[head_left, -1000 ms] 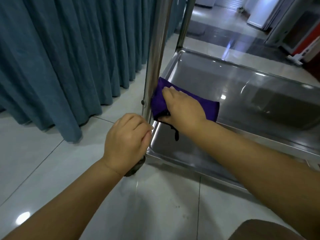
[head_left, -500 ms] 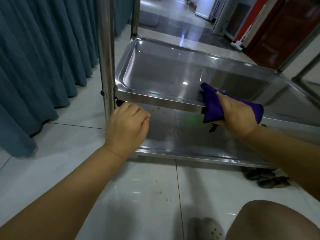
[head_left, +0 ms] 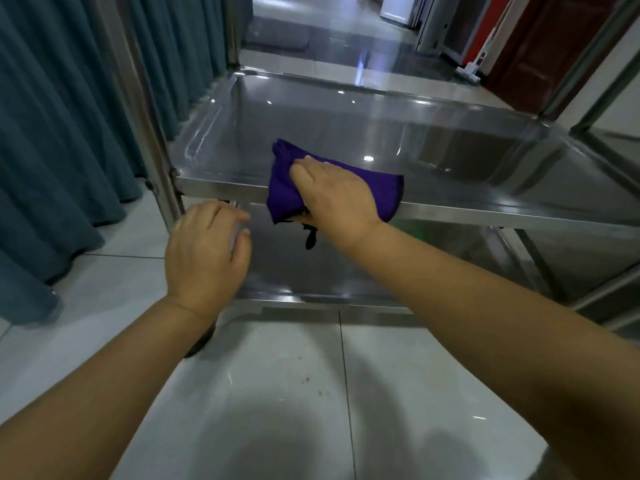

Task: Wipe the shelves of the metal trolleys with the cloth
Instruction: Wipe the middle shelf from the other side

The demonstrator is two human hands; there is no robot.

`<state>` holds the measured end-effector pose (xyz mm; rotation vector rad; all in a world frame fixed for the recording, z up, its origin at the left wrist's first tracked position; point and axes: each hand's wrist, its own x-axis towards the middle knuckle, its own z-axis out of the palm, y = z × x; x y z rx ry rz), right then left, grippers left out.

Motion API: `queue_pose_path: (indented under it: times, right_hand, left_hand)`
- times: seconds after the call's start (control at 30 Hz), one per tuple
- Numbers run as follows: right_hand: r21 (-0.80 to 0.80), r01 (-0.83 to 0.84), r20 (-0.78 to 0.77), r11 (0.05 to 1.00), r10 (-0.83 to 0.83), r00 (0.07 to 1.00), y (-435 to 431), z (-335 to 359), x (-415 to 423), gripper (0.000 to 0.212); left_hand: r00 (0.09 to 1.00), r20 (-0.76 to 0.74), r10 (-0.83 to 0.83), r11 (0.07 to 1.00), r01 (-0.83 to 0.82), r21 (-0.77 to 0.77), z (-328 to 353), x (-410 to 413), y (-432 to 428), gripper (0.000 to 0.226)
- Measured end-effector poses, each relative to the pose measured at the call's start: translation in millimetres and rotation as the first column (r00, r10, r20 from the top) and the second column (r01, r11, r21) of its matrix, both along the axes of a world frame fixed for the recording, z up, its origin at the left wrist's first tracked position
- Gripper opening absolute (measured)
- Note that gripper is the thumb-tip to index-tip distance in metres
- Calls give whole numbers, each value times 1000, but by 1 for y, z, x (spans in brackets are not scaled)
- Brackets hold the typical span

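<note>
The cloth [head_left: 282, 192] lies folded over the front rim of the middle shelf [head_left: 346, 126], left of centre. Your right hand [head_left: 332, 195] has its grip closed over it, fingers on top; the thumb is hidden, probably underneath. Your left hand [head_left: 207, 251] hangs loose and empty near the post [head_left: 152, 150]. I judge you midway: this rim is in hand, while the lower shelf [head_left: 433, 265] and the neighbouring trolley [head_left: 613, 143] remain.

The upper shelf [head_left: 346, 133] lies bare and open from above behind and right of the cloth [head_left: 280, 188], which the right hand [head_left: 336, 195] grips over the front rim [head_left: 221, 187]; the corner post [head_left: 152, 150] stands at the near left, the curtain [head_left: 52, 133] just beyond it; the left hand [head_left: 204, 251] hovers before the gap above the lower shelf [head_left: 346, 271]; a second trolley [head_left: 606, 140] closes the right side
</note>
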<state>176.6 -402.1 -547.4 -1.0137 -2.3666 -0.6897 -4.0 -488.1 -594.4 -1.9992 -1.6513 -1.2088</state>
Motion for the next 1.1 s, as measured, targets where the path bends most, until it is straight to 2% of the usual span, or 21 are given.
queue_pose_path:
  times: [0.1,0.2,0.3,0.43,0.53,0.6,0.73,0.83,0.93,1.1]
  right_hand:
    - [-15,70,22,997,-69,997,0,-3,78,58]
    - [-48,122,22,991,-121,992,-3,-2,162,74]
    - [-86,208,27,974,-207,978,-4,-1,246,81]
    - [-199,337,-27,920,-349,937,-11,0,349,74]
    - [-306,504,-38,808,-539,841,-9,3,414,62]
    - [-354,548,-53,758,-601,797,-11,5,440,61]
    - [-326,507,-143,798,-571,808,-19,1,450,50]
    - [-243,477,-160,845,-520,839,-23,0,433,46]
    - [-164,438,-155,884,-461,873,-24,0,395,52]
    - [-107,261,-131,959,-274,953,-12,-4,288,64]
  left_hand:
    - [997,-41,-64,998,64,-24,0,40,2,24]
    - [984,-119,-133,990,137,19,7,86,8,25]
    - [960,-212,-181,982,188,10,13,131,20,33]
    - [930,-296,-218,975,223,-19,17,191,30,43]
    - [912,-329,-244,970,237,-62,18,224,34,47]
    - [911,-336,-241,970,225,-87,18,236,37,48]
    - [927,-313,-206,978,181,-107,18,248,40,51]
    - [931,-306,-198,980,180,-85,20,251,40,52]
    - [930,-302,-211,978,203,-55,18,249,41,52]
    - [941,-233,-244,970,239,-49,18,248,41,48]
